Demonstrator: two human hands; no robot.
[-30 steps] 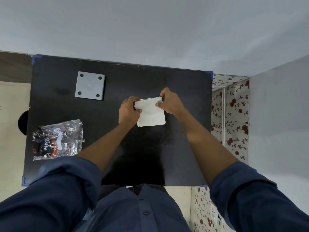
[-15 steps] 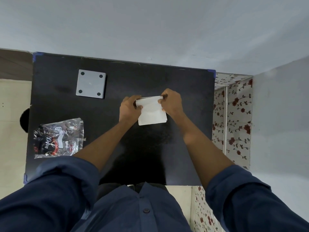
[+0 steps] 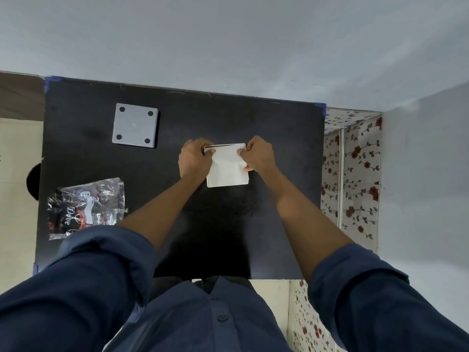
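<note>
1. Two hands work one white packet [image 3: 227, 168] near the middle of the desk [image 3: 228, 118], slightly toward its right edge.
2. The left hand [image 3: 194, 158] pinches its far left corner, and the right hand [image 3: 258, 154] pinches its far right corner, fingers curled.
3. It looks light, thin and bendable, likely to crease; the far corners seem the right hold.
4. Nearly square, its slightly longer axis runs far to near, and the dark-lined end faces the desk's far edge.

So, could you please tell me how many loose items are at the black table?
3: a grey square plate far left, a crinkled plastic packet near left, and a white packet at centre, gripped by the left hand and right hand. The sleeves may hide more.
</note>
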